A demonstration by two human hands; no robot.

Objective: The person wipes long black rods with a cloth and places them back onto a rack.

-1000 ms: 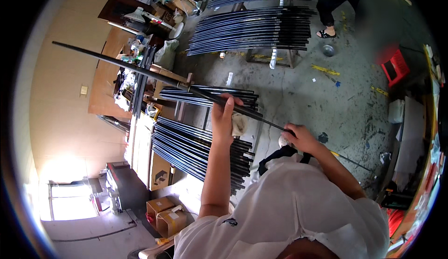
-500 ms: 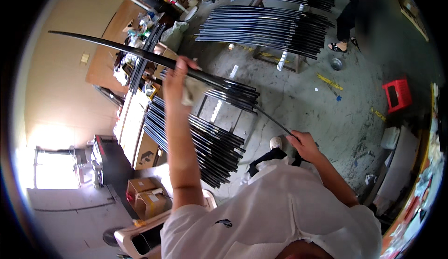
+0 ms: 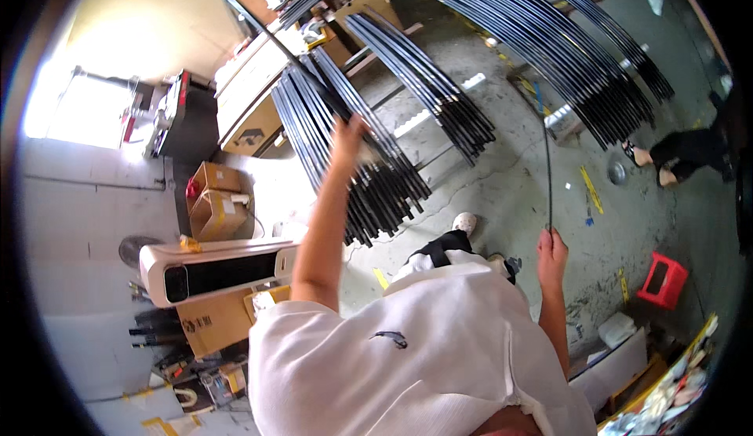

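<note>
My left hand (image 3: 349,134) is closed round a long black tube (image 3: 271,36), which slants from the top left down over a rack of similar black tubes (image 3: 302,130). This hand is blurred, and a pale smear beside its fingers may be a cloth. Off to the right, my right hand (image 3: 552,251) grips the lower end of a thin black rod (image 3: 548,169). The rod points away from me over the grey floor, its tip blue near the far rack. A second bundle of black tubes (image 3: 427,87) lies beyond my left hand.
More black tubes (image 3: 549,40) lie on a rack at the far right, near a person's sandalled feet (image 3: 655,161). A red stool (image 3: 663,280) and a metal bowl (image 3: 618,171) stand on the floor. Cardboard boxes (image 3: 216,204) and a white appliance (image 3: 223,267) are at left.
The view has turned, shifting the racks. My left hand and its tube have come over the nearer tubes. The thin rod in my right hand has swung from pointing leftward to pointing almost straight away.
</note>
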